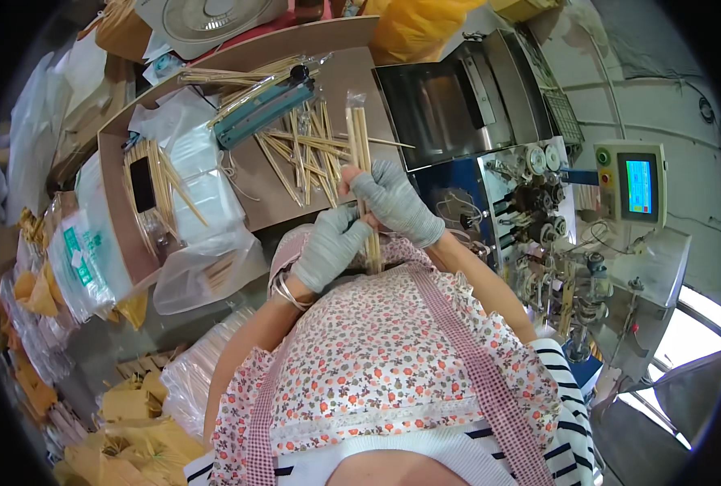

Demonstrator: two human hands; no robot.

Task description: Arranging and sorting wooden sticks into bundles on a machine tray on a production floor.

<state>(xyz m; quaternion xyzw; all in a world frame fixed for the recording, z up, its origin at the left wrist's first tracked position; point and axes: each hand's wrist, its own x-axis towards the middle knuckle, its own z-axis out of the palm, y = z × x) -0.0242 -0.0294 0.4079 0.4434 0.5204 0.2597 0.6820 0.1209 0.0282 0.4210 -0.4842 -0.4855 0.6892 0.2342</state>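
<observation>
A bundle of wooden chopsticks (358, 130) in a clear plastic sleeve stands lengthwise in front of my apron. My right hand (397, 202), in a pale grey glove with bare fingertips showing, is closed round its middle. Lower down, my left hand (330, 249), gloved the same way, pinches the bundle from the left side. The bundle's lower end shows below my fingers. Beyond my hands, loose chopsticks (300, 154) lie criss-cross on a brown tabletop (251, 178). Behind them rests a long teal bar-shaped tool (263, 113), resembling a bag sealer, with more sticks alongside.
At left, a dark phone-like slab (142, 184) lies on more sticks, beside stacked clear plastic bags (202, 146). A raised rim (287, 39) edges the table. To the right stand a dark metal box (433, 105), a machine with rollers (539, 194) and a control panel (640, 185).
</observation>
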